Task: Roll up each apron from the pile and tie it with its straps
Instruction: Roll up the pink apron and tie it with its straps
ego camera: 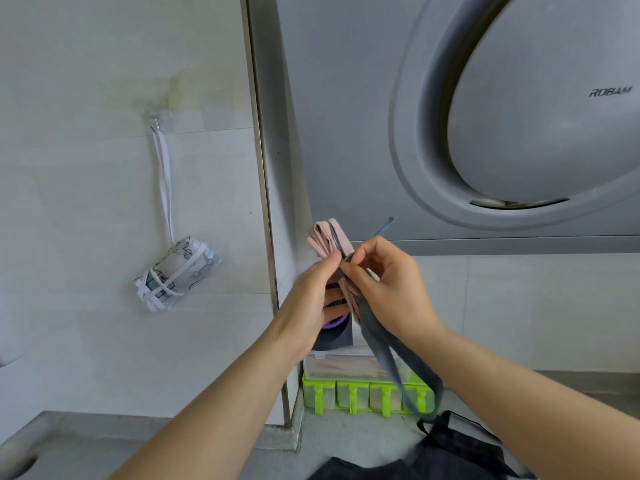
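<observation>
- apron (327, 237): matt pink cloth.
- strap (375, 341): matt grey woven cloth.
- hood (519, 116): smooth grey, faint sheen.
- box (311, 386): glossy green plastic.
- tiles (86, 185): smooth, pale, slightly glossy.
- trim (262, 168): brushed metal.

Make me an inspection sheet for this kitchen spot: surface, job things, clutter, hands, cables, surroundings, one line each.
Surface: grey counter, partly covered by cloth.
Job's things: pink rolled apron held up in the air, its grey strap hanging in a loop; patterned rolled apron tied with white straps, hanging from a wall hook; dark apron lying unrolled on the counter.
Clutter: green compartment box against the wall, dark container behind the hands.
Hands: left hand holds the pink rolled apron; right hand pinches the grey strap.
Cables: nothing seen.
Surroundings: tiled wall, range hood marked ROBAM.
</observation>
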